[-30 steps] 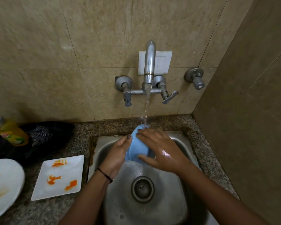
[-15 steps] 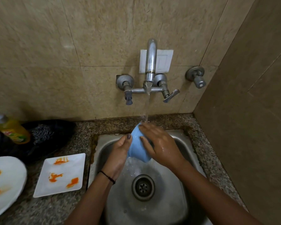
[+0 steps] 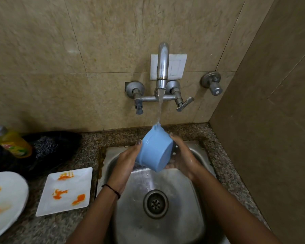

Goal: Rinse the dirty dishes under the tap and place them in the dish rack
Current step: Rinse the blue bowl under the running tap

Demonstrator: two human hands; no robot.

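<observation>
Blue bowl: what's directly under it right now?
Under the blue bowl lies the steel sink basin, wet, with water running off the bowl's lower edge; the drain sits nearer the camera. Left hand and right hand hold it. Its inside faces away, unseen.

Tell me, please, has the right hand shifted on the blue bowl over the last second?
Yes. The right hand has slid off the front of the blue bowl to its right side, toward the sink rim on that side.
</observation>
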